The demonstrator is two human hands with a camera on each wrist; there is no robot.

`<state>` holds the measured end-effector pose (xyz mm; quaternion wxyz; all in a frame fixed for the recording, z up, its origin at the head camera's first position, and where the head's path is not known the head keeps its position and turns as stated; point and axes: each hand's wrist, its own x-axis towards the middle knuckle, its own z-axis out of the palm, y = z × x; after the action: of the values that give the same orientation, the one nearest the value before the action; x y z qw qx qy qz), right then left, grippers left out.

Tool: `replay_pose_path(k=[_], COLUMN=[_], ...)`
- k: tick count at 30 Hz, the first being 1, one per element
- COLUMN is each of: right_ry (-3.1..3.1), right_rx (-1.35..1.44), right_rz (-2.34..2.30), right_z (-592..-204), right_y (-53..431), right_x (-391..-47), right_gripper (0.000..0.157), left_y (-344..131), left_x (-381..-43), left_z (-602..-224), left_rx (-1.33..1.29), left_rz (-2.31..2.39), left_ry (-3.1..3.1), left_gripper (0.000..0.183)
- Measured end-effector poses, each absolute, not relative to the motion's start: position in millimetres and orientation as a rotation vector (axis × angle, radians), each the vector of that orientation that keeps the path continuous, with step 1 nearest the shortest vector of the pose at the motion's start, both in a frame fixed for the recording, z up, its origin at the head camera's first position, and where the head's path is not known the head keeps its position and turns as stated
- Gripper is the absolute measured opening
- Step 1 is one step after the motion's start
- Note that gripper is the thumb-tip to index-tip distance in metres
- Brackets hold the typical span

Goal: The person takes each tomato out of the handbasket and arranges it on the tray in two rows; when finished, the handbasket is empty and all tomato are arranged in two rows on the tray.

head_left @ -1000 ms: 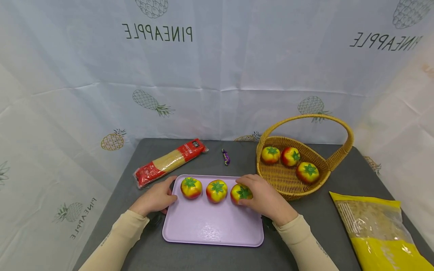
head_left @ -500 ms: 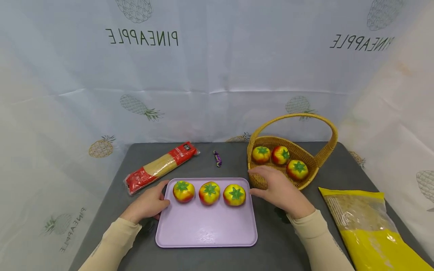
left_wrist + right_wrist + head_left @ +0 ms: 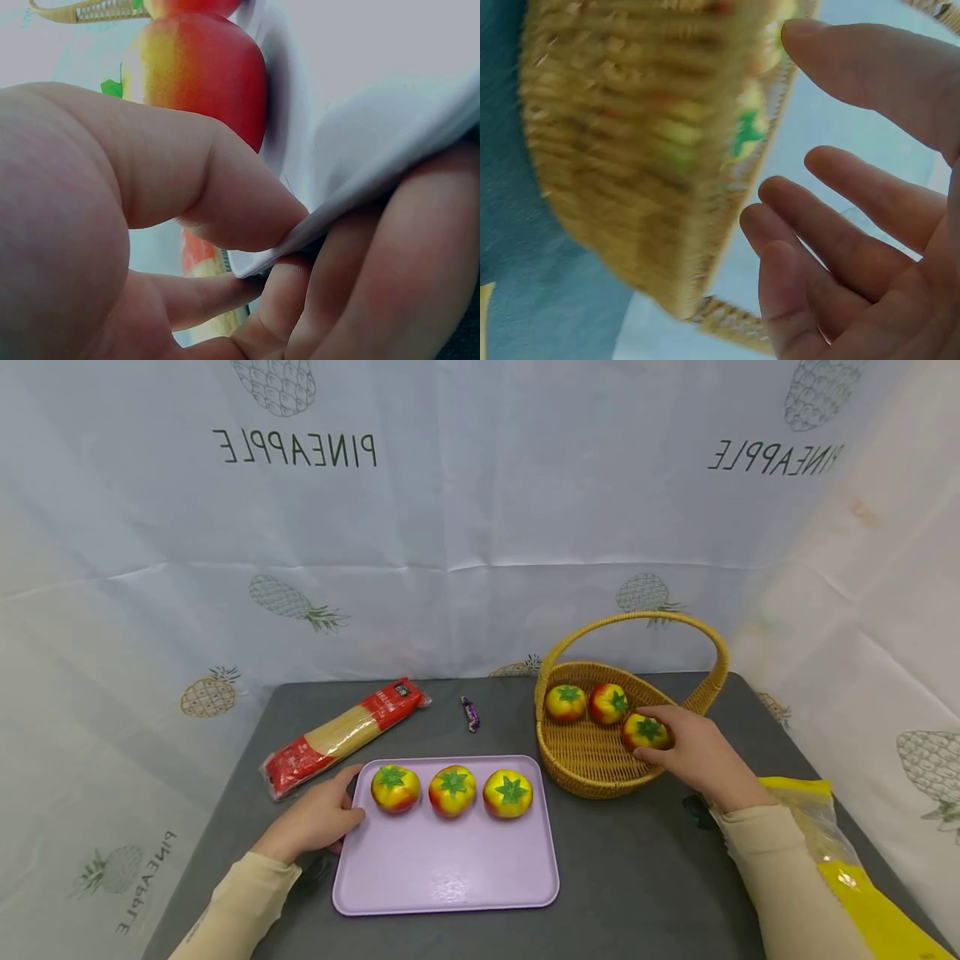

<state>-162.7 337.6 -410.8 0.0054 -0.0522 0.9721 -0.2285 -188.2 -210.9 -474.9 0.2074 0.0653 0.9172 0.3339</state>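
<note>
A lilac tray (image 3: 450,881) bears a row of three shiny red-yellow tomatoes, the left one (image 3: 395,788), the middle one (image 3: 452,791) and the right one (image 3: 507,793). My left hand (image 3: 318,814) pinches the tray's left rim, its thumb above and fingers underneath, as the left wrist view confirms. Inside the wicker basket (image 3: 592,764) lie three more tomatoes. Over the basket's right side, my right hand (image 3: 697,752) has thumb and fingers about the nearest tomato (image 3: 643,732). In the right wrist view those fingers (image 3: 832,225) look spread and apart from the blurred basket.
A red-ended pack of noodles (image 3: 345,735) lies at the back left. Behind the tray is a small purple wrapped candy (image 3: 470,714). A yellow bag (image 3: 862,893) lies at the right, partly behind my right sleeve. The basket's tall handle (image 3: 637,617) arches over it.
My right hand has left the tray's right tomato and moved right to a tomato in the basket. The left hand keeps its hold on the tray. The head view has shifted slightly.
</note>
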Motion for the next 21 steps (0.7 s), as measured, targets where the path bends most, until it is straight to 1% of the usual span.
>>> replay_pose_path(k=[7, 14, 21], right_ry=[3.016, 3.021, 3.032], right_rx=[-0.137, -0.135, -0.150], right_rz=[-0.724, -0.679, -0.658], right_z=[-423.4, -427.2, -427.6], right_y=[349.8, 352.2, 351.1], right_x=[-172.2, -177.7, -182.4], right_gripper=[0.070, 0.072, 0.070], left_y=[-211.3, -209.8, -210.8], left_x=[-188.6, -187.1, -189.0], left_z=[-477.5, -476.3, -479.1], left_rx=[0.171, 0.157, 0.136], left_rz=[0.930, 0.929, 0.920], left_ry=[2.562, 2.564, 2.567], left_gripper=[0.082, 0.083, 0.083])
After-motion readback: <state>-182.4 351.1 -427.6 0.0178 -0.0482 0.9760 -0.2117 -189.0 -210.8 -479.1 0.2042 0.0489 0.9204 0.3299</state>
